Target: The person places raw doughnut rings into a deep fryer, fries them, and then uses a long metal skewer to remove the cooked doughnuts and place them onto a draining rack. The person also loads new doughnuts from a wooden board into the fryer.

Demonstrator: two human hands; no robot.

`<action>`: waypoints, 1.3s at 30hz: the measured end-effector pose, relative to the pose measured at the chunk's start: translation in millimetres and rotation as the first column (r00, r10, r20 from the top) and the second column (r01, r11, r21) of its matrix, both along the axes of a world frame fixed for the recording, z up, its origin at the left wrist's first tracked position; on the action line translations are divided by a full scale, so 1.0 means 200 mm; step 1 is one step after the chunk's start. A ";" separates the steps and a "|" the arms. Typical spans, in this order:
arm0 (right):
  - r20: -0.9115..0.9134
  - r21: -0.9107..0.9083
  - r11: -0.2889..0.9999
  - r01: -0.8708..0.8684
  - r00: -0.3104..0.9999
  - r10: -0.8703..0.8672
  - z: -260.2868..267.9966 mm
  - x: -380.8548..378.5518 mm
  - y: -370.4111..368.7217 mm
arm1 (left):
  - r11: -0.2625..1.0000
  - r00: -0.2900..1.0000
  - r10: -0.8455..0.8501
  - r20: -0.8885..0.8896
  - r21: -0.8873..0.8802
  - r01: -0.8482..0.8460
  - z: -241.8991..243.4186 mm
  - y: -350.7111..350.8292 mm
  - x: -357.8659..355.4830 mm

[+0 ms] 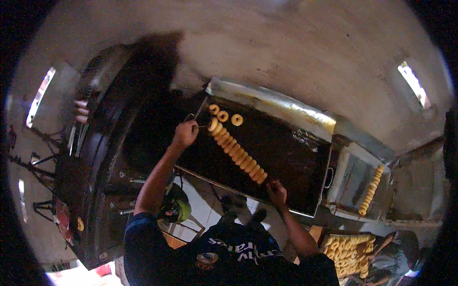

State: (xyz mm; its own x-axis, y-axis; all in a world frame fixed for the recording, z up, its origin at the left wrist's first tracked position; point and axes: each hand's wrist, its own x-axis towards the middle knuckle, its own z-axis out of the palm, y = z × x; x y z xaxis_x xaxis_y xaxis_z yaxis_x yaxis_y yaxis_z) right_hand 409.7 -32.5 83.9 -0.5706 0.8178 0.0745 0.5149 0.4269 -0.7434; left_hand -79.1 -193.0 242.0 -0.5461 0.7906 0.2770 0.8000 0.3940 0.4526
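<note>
A long row of ring-shaped dough pieces (240, 156), threaded on a thin rod, lies slantwise over a wide dark rectangular fryer (286, 161). My left hand (186, 133) grips the rod's upper-left end. Close to the row's lower-right end is my right hand (277, 192), its fingers bent at what seems the rod's other end; the rod itself is hard to see there. Several loose dough rings (237, 120) float or lie in the fryer's upper-left corner, beyond the row.
Right of the fryer, another row of rings (371, 190) rests across a metal-rimmed tray (338, 178). Many rings (347, 250) cover a surface at lower right, where another person (393, 257) works. A large dark machine (103, 161) stands left; a green gas cylinder (182, 207) is below.
</note>
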 end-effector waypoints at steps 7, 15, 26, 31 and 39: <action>0.421 0.126 0.986 0.105 0.895 -0.149 0.23 0.00 0.07 | 0.998 0.996 -0.056 0.063 0.033 0.054 -0.60 0.42 0.02; 0.568 0.153 0.987 0.039 0.814 -0.120 0.37 0.22 0.28 | 0.997 0.996 0.053 -0.077 -0.055 -0.058 -0.93 0.95 -0.10; 0.361 0.178 0.982 -0.054 0.932 -0.014 -0.11 0.12 0.53 | 0.973 0.978 0.052 -0.200 0.230 -0.004 -0.54 0.54 -0.23; 0.494 0.181 0.978 -0.106 0.869 0.003 0.13 -0.21 0.41 | 0.946 0.949 0.312 0.041 0.074 -0.315 -0.09 0.01 0.06; 0.327 0.151 0.979 -0.133 0.942 0.078 0.18 -0.62 0.43 | 0.871 0.855 0.467 0.226 0.047 -0.488 -0.05 -0.69 0.28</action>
